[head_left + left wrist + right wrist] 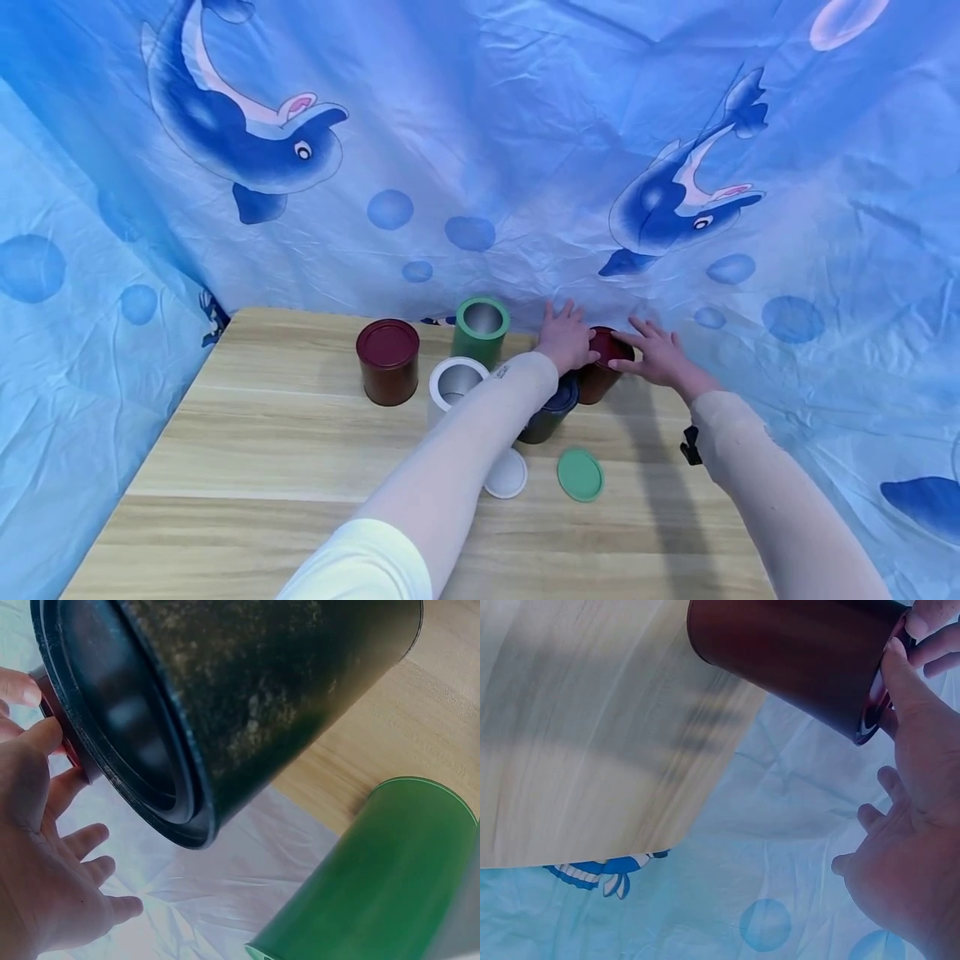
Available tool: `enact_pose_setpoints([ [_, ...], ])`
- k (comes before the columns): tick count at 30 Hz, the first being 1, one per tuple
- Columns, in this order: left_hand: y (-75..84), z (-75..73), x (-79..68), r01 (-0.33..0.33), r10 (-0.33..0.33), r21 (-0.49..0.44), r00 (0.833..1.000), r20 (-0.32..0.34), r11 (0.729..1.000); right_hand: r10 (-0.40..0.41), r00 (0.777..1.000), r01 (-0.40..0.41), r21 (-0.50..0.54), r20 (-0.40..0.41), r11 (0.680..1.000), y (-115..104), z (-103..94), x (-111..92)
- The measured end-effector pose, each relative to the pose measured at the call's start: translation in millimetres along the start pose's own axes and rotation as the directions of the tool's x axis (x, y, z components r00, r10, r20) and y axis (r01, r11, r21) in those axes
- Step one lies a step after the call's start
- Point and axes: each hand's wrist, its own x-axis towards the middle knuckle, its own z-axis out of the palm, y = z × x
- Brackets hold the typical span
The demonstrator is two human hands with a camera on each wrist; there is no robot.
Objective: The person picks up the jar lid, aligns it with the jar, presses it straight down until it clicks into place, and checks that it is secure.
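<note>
At the back right of the table stands a dark red can [597,387] topped by a glossy dark red lid [606,346]. My left hand [567,337] pinches the lid's left edge between thumb and index finger. From the right, my right hand [654,354] pinches the opposite edge; its other fingers are spread in the right wrist view. The lid sits on the can's top. Just in front is a dark blue-black can [285,697] with a recessed lid, large in the left wrist view. My left forearm partly hides that can in the head view.
Left of my hands stand a lidless green can [480,346], a lidless white can [441,408] partly behind my forearm, and another lidded dark red can [388,375]. A white lid [507,475] and a green lid [581,475] lie flat nearer me. Blue dolphin-print cloth [450,125] hangs behind.
</note>
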Motion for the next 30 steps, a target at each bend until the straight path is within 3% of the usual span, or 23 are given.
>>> enact_pose_setpoints([
  [7, 1.7, 3.6, -3.9, -0.016, 0.016, 0.054, 1.0, -0.007, 0.998, -0.037, 0.999, 0.036, -0.047, -0.033, 0.998, 4.1, 5.9, 1.4],
  [16, -2.0, 2.9, 2.3, -0.059, 0.064, 0.099, 0.997, -0.045, 0.993, -0.053, 0.999, 0.052, -0.159, 0.001, 0.986, -8.4, -11.4, 8.6],
  [23, -10.5, -15.0, -12.1, -0.123, 0.132, 0.16, 0.99, -0.047, 0.979, -0.051, 0.999, 0.05, -0.163, -0.002, 0.985, -13.8, -15.9, 3.0],
  [30, -28.8, -38.7, -36.4, -0.237, 0.248, 0.195, 0.968, -0.036, 0.952, -0.115, 0.987, 0.102, -0.115, -0.111, 0.988, -23.8, -18.1, -17.9],
])
